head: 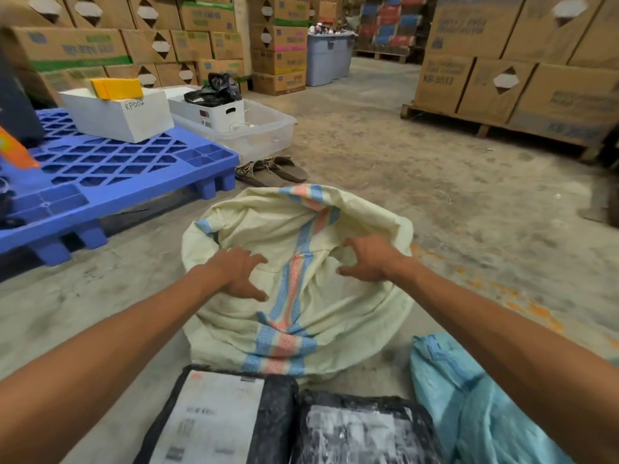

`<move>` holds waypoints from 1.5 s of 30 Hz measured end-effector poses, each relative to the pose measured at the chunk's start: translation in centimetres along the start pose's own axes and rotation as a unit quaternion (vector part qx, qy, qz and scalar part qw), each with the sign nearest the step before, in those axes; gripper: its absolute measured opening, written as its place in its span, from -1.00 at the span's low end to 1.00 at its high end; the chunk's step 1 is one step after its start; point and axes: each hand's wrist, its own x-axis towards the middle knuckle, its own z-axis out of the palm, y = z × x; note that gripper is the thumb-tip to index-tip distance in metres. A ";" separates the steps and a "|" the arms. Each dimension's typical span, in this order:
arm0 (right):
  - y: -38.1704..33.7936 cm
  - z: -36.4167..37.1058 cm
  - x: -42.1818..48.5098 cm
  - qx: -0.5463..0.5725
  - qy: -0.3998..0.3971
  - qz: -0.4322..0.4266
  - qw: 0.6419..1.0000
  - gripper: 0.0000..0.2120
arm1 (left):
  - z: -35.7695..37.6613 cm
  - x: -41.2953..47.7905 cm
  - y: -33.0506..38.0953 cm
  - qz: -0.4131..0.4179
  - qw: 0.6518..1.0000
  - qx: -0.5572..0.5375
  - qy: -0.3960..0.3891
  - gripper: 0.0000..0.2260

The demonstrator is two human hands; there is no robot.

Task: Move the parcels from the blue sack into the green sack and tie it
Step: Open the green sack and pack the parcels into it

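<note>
A pale greenish-yellow woven sack point(351, 306) with a blue and pink stripe lies crumpled on the concrete floor ahead of me. My left hand point(239, 272) hovers over its left side with fingers spread. Over the sack's folded upper right part, my right hand point(370, 259) has its fingers curled and apart, holding nothing that I can see. Two black plastic-wrapped parcels with white labels lie at the bottom, one on the left point(221, 420) and one on the right point(365, 430). A light blue sack point(469, 403) lies crumpled at the bottom right.
A blue plastic pallet point(110, 175) with a white box point(117, 112) stands at the left. A clear tub point(254, 128) and a pair of sandals point(271, 169) lie beyond the sack. Stacked cardboard boxes point(522, 61) on a wooden pallet stand at the right and back.
</note>
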 end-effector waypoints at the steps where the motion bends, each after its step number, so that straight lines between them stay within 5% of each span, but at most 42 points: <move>1: -0.3 -0.8 -1.2 0.018 0.023 -0.010 1.000 -0.36 | -1.2 -0.8 0.6 0.008 0.999 -0.025 0.019 -0.18; 4: -1.7 -3.1 -5.2 0.062 0.052 -0.029 0.996 -0.41 | -4.2 -3.9 1.9 0.002 0.994 -0.100 0.030 -0.24; 12: -3.9 -2.2 -20.5 0.146 -0.034 -0.024 0.988 -0.23 | -2.5 -17.8 2.8 -0.121 0.964 -0.238 -0.009 -0.23; 16: -4.1 3.1 -25.9 0.257 -0.035 0.106 0.960 0.16 | 3.6 -23.0 3.2 -0.187 0.935 -0.299 -0.038 -0.19; 19: -4.7 5.6 -28.1 0.395 -0.081 0.261 0.877 0.34 | 3.8 -27.5 6.5 -0.235 0.867 -0.432 -0.075 -0.44; 21: -5.2 7.2 -29.2 0.477 -0.101 0.309 0.817 0.16 | 5.1 -28.5 7.5 -0.242 0.809 -0.530 -0.074 -0.58; 24: -6.1 8.6 -30.0 0.546 -0.074 0.311 0.775 -0.06 | 6.2 -27.7 7.5 -0.272 0.746 -0.607 -0.004 -0.56; 27: -6.8 8.5 -29.9 0.581 -0.035 0.313 0.751 -0.13 | 6.3 -27.0 7.5 -0.277 0.760 -0.587 0.036 -0.62; 31: -7.4 8.9 -30.1 0.525 0.063 0.340 0.777 -0.18 | 5.3 -27.1 7.1 -0.300 0.759 -0.570 0.092 -0.43; 34: -8.2 8.7 -30.2 0.491 0.123 0.340 0.793 -0.19 | 4.5 -27.0 6.6 -0.283 0.642 -0.709 0.069 -0.61; 35: -8.5 8.3 -30.3 0.495 0.119 0.333 0.793 -0.20 | 4.0 -27.4 6.9 -0.267 0.627 -0.731 0.041 -0.67; 40: -7.3 8.6 -30.1 0.553 0.089 0.311 0.768 -0.04 | 3.8 -27.4 7.5 -0.227 0.684 -0.693 0.022 -0.62; 43: -7.0 6.5 -30.1 0.607 0.077 0.297 0.733 -0.26 | 2.9 -26.9 6.7 -0.213 0.711 -0.668 0.047 -0.63; 45: -6.5 4.6 -29.8 0.642 0.060 0.284 0.709 -0.45 | 1.4 -26.5 5.6 -0.195 0.691 -0.695 0.044 -0.66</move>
